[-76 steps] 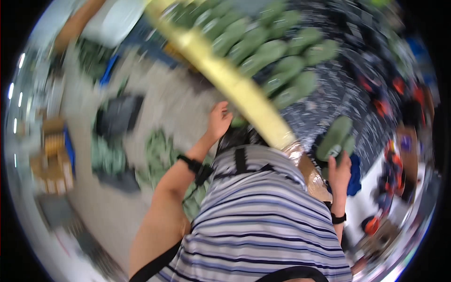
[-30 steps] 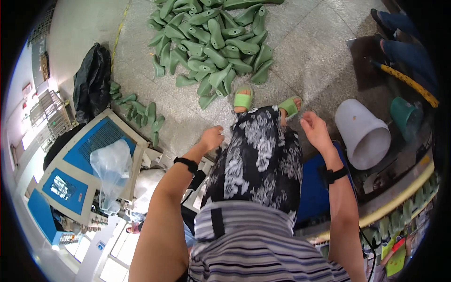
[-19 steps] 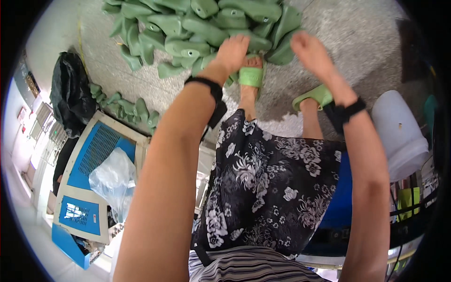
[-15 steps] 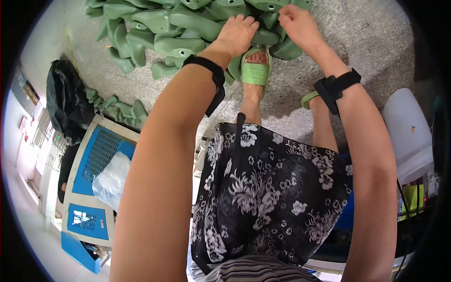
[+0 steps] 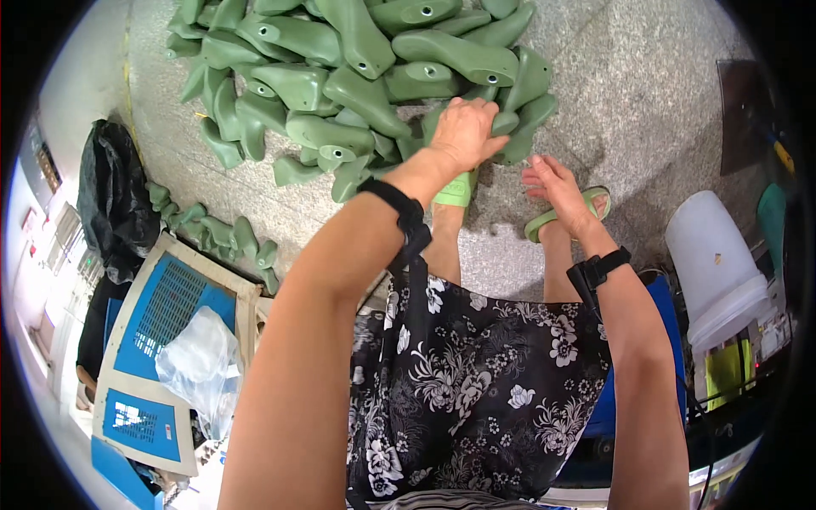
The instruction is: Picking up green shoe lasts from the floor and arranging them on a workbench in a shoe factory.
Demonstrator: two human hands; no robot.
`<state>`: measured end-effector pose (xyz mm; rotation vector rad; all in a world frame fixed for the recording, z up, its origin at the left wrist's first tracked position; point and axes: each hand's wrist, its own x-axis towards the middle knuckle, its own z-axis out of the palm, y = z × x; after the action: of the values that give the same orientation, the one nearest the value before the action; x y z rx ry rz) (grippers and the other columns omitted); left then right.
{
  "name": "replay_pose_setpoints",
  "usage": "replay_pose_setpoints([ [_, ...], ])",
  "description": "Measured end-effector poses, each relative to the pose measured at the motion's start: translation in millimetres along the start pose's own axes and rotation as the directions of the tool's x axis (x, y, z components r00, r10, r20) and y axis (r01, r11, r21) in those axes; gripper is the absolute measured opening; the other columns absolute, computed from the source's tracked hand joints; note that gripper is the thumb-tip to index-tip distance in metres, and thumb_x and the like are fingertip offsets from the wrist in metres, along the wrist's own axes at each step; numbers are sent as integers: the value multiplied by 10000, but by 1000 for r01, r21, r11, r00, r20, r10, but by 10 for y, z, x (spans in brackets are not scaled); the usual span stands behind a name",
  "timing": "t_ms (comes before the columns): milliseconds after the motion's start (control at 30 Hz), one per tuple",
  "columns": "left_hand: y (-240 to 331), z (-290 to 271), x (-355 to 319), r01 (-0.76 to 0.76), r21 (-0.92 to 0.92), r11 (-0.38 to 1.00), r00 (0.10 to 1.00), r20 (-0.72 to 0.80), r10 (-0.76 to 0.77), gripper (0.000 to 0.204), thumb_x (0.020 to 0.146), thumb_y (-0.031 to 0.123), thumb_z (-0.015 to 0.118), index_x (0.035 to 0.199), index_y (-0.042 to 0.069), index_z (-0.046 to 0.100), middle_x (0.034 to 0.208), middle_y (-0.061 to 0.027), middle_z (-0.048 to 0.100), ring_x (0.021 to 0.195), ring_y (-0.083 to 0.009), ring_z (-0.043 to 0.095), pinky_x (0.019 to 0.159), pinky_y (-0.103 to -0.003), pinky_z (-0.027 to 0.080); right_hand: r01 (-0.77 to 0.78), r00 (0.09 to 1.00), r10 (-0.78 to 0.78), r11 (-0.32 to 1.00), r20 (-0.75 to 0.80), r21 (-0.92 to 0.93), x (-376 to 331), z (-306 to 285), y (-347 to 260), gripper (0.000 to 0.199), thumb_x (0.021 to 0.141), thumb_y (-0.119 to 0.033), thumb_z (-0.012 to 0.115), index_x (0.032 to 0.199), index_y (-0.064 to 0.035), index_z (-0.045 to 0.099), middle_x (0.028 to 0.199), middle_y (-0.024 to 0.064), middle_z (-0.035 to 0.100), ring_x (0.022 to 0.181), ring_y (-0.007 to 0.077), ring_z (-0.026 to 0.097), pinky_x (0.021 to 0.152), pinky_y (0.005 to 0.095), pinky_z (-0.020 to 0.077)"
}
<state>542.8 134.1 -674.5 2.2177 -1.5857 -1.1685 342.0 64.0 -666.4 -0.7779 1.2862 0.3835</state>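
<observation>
A heap of green plastic shoe lasts (image 5: 361, 98) lies on the floor in front of me, piled in several directions. At the heap's near right side, my left hand (image 5: 465, 136) is closed on one shoe last (image 5: 505, 124), whose rounded end shows between thumb and fingers; the rest of it is covered. Just right of the heap, my right hand (image 5: 554, 192) is off the lasts, its fingers spread and nothing in them. Each wrist carries a black strap with a small box.
My feet in green slides (image 5: 544, 223) stand close to the heap. On the left are a blue and cream machine cabinet (image 5: 170, 297) with a clear plastic bag (image 5: 200, 353), a black bag (image 5: 123, 200) and a row of smaller lasts (image 5: 223, 234). A white bucket (image 5: 710, 255) lies at right.
The view has tilted, showing more of the heap. My right hand has drawn back from the lasts toward my right foot and opened; the left stays at the heap's near edge.
</observation>
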Motion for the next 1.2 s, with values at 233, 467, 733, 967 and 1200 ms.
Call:
replay_pose_setpoints([
  [233,275,-326,-229,346,-919,-187,597,369,-713,394,764,255,690,997,-52,606,935,-157,626,826,-221,592,764,-342,472,-23,905,-83,970,418,241,-202,475,-511,756,803,-463,669,1324,10,391,1216,129,524,1083,195,527,908,323,439],
  [467,194,-149,-598,404,-883,-239,687,466,-558,440,769,243,696,1085,-21,542,1005,-115,599,897,-210,578,798,-332,472,107,939,-69,990,337,-95,-253,688,-475,741,854,-576,524,1278,23,431,1132,140,560,1006,200,562,851,304,461],
  [733,-243,180,-560,651,-686,325,647,276,-711,493,737,312,682,1020,-72,559,986,-183,624,880,-257,613,755,-336,486,-36,931,84,989,355,-140,-314,451,-367,716,888,-552,481,1294,30,386,1111,155,544,1029,206,546,783,319,508],
  [967,-254,133,-450,743,-535,403,623,331,-709,538,743,370,665,1002,-89,556,1078,-295,579,997,-391,580,887,-394,446,67,975,-60,998,213,-23,-3,768,-230,545,845,-365,640,1158,53,482,1014,159,600,815,174,610,630,273,540],
  [1200,-1040,-341,-403,655,-172,736,578,-514,-634,582,742,354,692,1094,-85,543,1118,-286,562,1143,-392,484,942,-412,408,37,995,28,793,-97,608,342,423,-111,529,882,-410,581,1091,70,503,920,149,587,785,195,610,698,290,536],
])
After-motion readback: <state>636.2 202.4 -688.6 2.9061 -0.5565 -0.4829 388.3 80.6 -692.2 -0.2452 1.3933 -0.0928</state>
